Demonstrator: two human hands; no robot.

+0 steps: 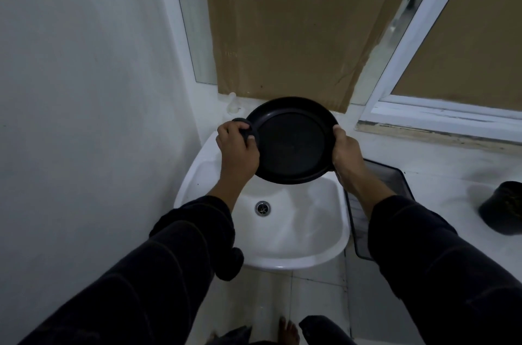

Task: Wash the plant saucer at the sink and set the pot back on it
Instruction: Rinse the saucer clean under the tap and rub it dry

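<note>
Two hands hold a round, matte black plastic saucer (292, 141) tilted over glossy white basin (285, 229): right hand (348, 154) grips rim, left hand (237, 147) closed on dark round obj. (245, 128) at rim.

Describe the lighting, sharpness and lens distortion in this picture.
Head view: dim, bluish light; the black saucer shows little surface detail; white sink carries soft sheen; wide-angle lens bends the window frame and stretches the sleeves; focus is fairly even, slightly soft.
</note>
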